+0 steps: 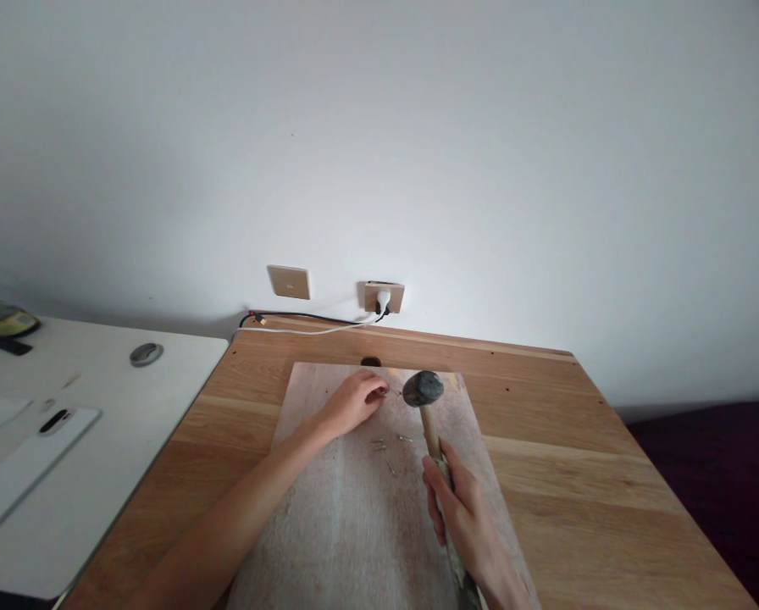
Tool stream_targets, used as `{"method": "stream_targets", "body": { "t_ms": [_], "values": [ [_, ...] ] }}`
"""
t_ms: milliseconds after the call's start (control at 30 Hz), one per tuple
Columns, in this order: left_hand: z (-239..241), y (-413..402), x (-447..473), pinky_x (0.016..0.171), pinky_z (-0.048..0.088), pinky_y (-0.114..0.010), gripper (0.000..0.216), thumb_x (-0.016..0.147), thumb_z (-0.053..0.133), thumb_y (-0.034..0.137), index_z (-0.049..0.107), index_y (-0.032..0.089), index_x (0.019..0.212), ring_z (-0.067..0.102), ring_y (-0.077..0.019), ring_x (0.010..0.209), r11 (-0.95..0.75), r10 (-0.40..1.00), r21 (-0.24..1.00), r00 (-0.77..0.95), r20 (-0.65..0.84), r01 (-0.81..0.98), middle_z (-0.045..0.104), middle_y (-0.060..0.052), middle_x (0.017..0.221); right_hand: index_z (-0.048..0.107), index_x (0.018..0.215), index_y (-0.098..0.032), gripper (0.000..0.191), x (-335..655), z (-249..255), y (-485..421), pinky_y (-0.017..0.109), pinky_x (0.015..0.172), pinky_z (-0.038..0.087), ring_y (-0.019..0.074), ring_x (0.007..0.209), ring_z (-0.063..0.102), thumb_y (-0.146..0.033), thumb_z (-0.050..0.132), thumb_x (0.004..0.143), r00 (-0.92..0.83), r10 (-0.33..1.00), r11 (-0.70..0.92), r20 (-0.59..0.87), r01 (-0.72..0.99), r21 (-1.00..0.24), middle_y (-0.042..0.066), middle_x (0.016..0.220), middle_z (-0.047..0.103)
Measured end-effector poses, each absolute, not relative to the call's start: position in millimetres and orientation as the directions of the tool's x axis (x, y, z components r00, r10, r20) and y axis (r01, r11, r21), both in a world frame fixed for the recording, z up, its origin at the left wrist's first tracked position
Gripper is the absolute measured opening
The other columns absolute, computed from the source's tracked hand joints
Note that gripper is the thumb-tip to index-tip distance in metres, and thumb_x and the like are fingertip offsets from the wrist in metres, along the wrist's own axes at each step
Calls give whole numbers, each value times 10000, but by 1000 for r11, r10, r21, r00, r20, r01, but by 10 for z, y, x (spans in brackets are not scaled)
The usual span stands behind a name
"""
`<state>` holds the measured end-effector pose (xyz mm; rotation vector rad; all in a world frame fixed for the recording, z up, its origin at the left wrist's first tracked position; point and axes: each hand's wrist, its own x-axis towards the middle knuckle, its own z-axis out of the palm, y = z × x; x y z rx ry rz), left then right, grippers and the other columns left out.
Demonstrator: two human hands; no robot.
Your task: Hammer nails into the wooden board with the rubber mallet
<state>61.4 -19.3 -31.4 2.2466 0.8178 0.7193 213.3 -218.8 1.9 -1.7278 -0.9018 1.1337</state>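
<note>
Right hand [462, 508] clasps hammer [425, 402]; left hand [352, 402] pinches nail [383, 392].

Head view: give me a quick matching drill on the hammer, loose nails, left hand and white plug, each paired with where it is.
1 hammer
2 loose nails
3 left hand
4 white plug

a in the wall socket
b fingertips down on the far part of the board
c gripped by the right hand
d lying on the board between the hands

Pairs: 1-c, 2-d, 3-b, 4-a
</note>
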Motion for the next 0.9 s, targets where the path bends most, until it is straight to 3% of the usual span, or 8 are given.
{"method": "stream_targets", "body": {
  "t_ms": [133,300,400,567,633,767,900],
  "values": [
    [-324,-190,636,874,522,-239,166,882,703,52,756,188,960,696,-150,919,-529,748,776,621,235,343,756,-32,943,518,1145,-192,681,2098,60,-2130,205,321,310,112,363,372,-816,541,873,299,902,-358,-310,120,-926,-111,479,430],
    [-329,-181,655,857,538,-238,394,835,703,8,700,208,1173,709,-134,868,-403,793,852,592,143,334,759,-8,944,498,1373,-100,847,2034,81,-2064,222,345,315,124,367,379,-800,504,896,252,910,-375,-329,160,-913,-107,477,444],
    [-283,-218,604,840,533,-236,402,786,708,-9,685,204,1127,705,-144,911,-413,813,828,563,147,380,747,-20,1005,515,1398,-83,849,2018,48,-2056,226,360,297,120,367,378,-783,487,919,220,916,-378,-335,200,-904,-99,480,451],
    [-131,-408,452,729,476,-220,114,853,711,113,647,201,888,646,-123,801,-549,779,704,581,237,450,691,2,891,541,1433,-116,812,2048,-3,-2070,237,383,294,126,386,394,-754,522,931,228,923,-360,-310,231,-904,-93,481,450],
    [-76,-501,447,738,482,-231,76,888,708,147,659,204,889,657,-128,815,-655,677,632,693,248,414,703,2,891,547,1419,-113,811,2070,-3,-2076,238,377,292,126,375,387,-757,525,927,223,922,-365,-317,227,-903,-95,468,446],
    [-32,-643,588,892,540,-321,104,898,778,260,711,202,952,688,-214,1050,-877,409,378,873,265,296,736,-50,1058,528,1364,-103,809,2122,22,-2111,221,358,300,121,364,381,-771,531,909,279,910,-364,-307,184,-913,-107,460,442],
    [-42,-706,772,904,551,-365,123,913,762,287,717,172,913,677,-250,1073,-941,312,212,919,241,264,707,-89,1080,547,1155,-184,689,2206,39,-2195,206,327,304,112,366,375,-811,571,870,397,873,-357,-285,118,-927,-110,482,449]
  ]
}}
